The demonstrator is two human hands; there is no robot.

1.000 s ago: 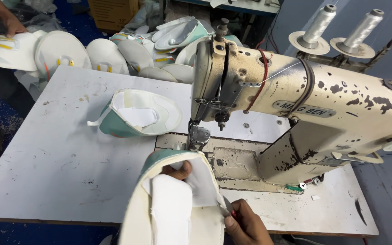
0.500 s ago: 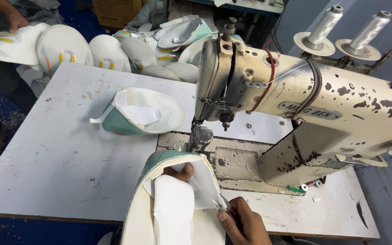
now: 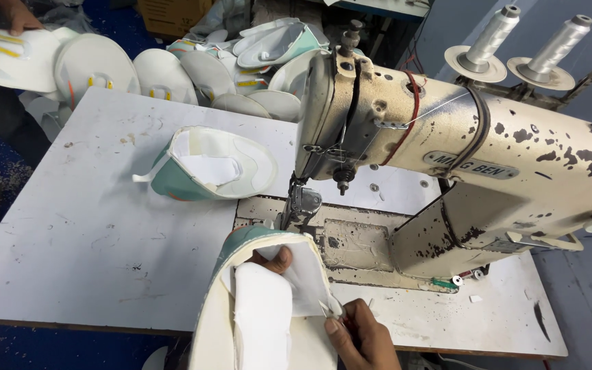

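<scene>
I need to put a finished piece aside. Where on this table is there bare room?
Bare white table lies left of the sewing machine, in front of the teal-edged cap. A smaller patch lies right of the right hand. The far edge is crowded with stacked cap pieces.

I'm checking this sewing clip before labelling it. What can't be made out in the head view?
- Left hand: mostly hidden inside the cap piece; only fingers show.
- Right hand: wrist cut off by the bottom edge.
- Needle: hidden behind the sewing machine head.
- Person's hand, top left: cut off by the edge.
</scene>
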